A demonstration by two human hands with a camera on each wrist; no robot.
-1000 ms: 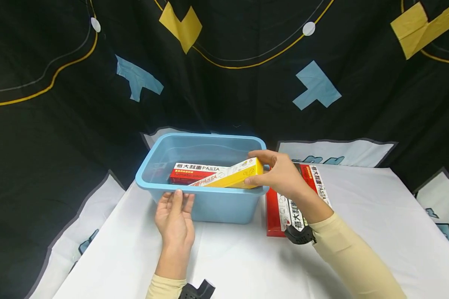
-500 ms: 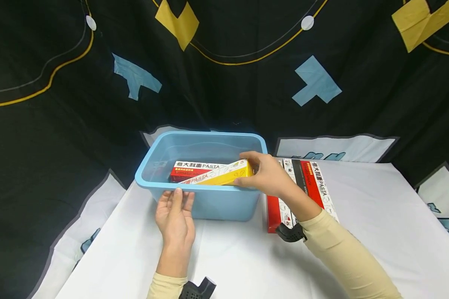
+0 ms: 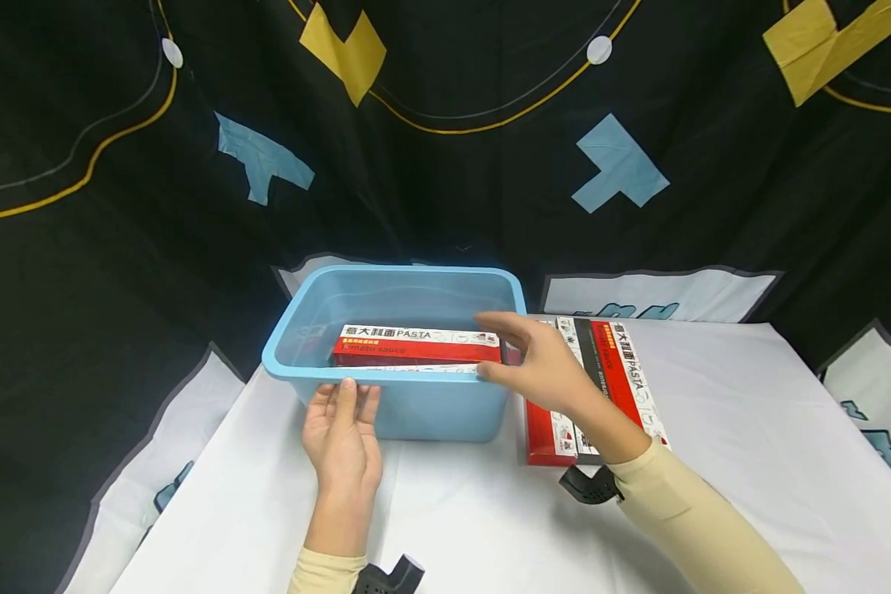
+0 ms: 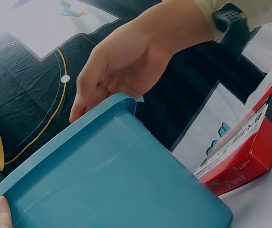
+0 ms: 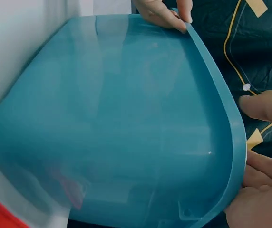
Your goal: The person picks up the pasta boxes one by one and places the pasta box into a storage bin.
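Observation:
A light blue plastic bin [image 3: 423, 412] stands on the white-covered table. Inside lies a red and white pasta box [image 3: 416, 348]; in front of it shows the white top edge of another pasta box [image 3: 431, 369], mostly hidden by the front rim. My left hand [image 3: 344, 437] pinches the bin's front rim, as the left hand [image 5: 162, 12] in the right wrist view also shows. Over the bin's right end hovers my right hand [image 3: 545, 359], thumb and fingers spread with nothing between them. The left wrist view has this right hand [image 4: 126, 61] just beyond the rim.
To the right of the bin, more pasta boxes [image 3: 616, 363] in red, black and white lie on the table [image 3: 728, 429], partly behind my right forearm. A black curtain [image 3: 445, 190] with yellow and blue patches hangs at the back.
The yellow and white pasta box in my right hand has gone down leftward into the bin and been let go. My fingers have parted. The left hand keeps its hold on the rim.

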